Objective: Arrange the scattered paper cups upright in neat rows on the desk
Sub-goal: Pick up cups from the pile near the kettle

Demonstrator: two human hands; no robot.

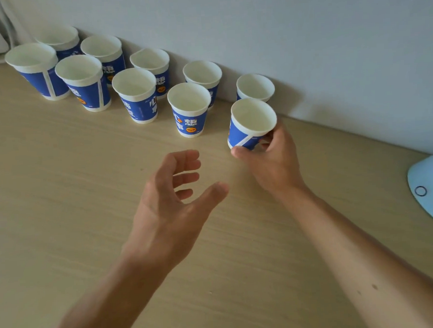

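Currently, ten blue-and-white paper cups sit in two rows along the back edge of the desk (61, 197), against the wall (304, 46). Back row: five cups, all upright. Front row: four upright, plus a fifth cup (252, 124) at the right end, tilted, gripped low on its side between thumb and fingers of the right hand (273, 161); whether its base touches the desk cannot be told. Left hand (174, 198) hovers over mid-desk, fingers loosely curled and apart, holding nothing. A pale blue object (432, 190) lies at the right edge.
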